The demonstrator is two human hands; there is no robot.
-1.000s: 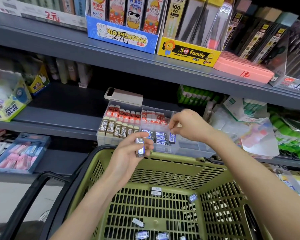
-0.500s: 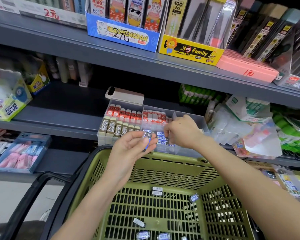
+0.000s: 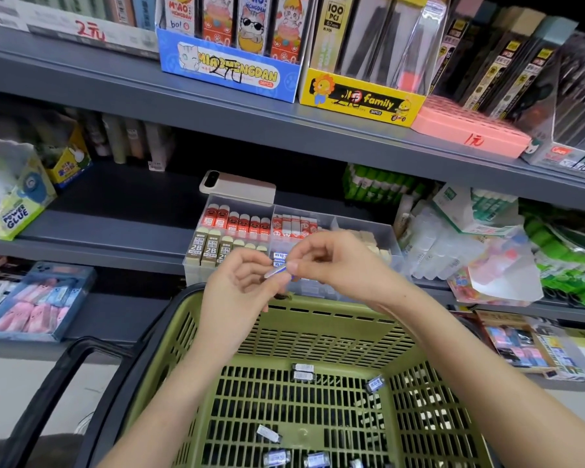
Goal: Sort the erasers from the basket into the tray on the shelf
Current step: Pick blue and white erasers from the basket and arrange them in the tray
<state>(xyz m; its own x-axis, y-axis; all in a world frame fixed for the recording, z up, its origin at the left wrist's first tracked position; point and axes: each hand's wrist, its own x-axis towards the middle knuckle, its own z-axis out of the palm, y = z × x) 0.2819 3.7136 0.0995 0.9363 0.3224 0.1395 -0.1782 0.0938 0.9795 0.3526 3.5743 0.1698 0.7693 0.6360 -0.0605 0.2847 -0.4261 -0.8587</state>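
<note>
A green plastic basket (image 3: 318,319) sits below the shelf with several small wrapped erasers (image 3: 303,371) loose on its floor. A clear divided tray (image 3: 362,228) on the middle shelf holds rows of red, brown 2B and blue-labelled erasers. My left hand (image 3: 240,285) is raised over the basket's far rim and holds a small blue-and-white eraser (image 3: 277,272). My right hand (image 3: 331,261) meets it from the right, and its thumb and forefinger pinch the same eraser. Both hands hover just in front of the tray.
A phone (image 3: 237,187) lies on the tray's back edge. Glue boxes (image 3: 14,211) stand at left, glue-stick packs (image 3: 487,244) at right. The upper shelf (image 3: 217,113) overhangs with pencil-lead boxes. A blue box of pink erasers (image 3: 38,302) sits on the lower shelf. The basket's black handle (image 3: 65,376) hangs at left.
My right hand has left the tray's blue-eraser compartment and come back to the left hand. It now pinches the eraser that the left hand has been holding up.
</note>
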